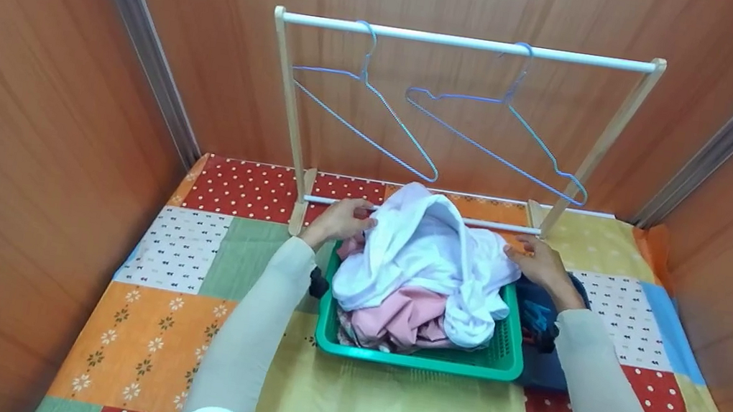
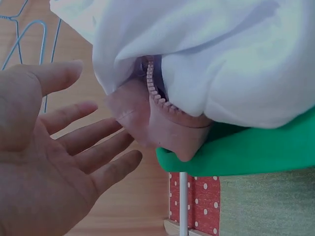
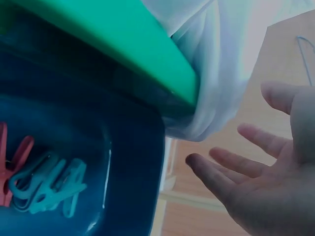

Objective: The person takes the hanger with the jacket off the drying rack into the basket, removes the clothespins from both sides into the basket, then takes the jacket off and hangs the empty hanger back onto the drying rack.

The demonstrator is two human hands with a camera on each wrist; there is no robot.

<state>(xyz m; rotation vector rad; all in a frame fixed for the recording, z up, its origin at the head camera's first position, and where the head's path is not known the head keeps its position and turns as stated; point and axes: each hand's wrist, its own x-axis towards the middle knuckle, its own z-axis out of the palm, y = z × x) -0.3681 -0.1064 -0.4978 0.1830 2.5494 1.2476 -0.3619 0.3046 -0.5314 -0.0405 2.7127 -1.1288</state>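
A white garment [image 1: 424, 255] lies heaped over a pink cloth [image 1: 397, 316] in a green plastic basket [image 1: 416, 362]. My left hand [image 1: 337, 220] is at the basket's far left, fingers spread and slightly bent beside the pile. In the left wrist view, its fingertips come right up to a pink fold with a toothed trim [image 2: 156, 98], and the palm holds nothing. At the far right side, my right hand [image 1: 542, 263] is next to the white garment. The right wrist view shows its fingers [image 3: 236, 162] loosely spread, with nothing gripped.
Behind the basket stands a rack with a white rod [image 1: 449, 40], on which a left hanger [image 1: 365, 78] and a right hanger [image 1: 509, 104] hang bare. A dark blue bin [image 3: 133, 162] with red and teal clothespins [image 3: 54, 184] sits right of the basket. Wooden panels [image 1: 5, 145] enclose the patchwork cloth [image 1: 174, 323].
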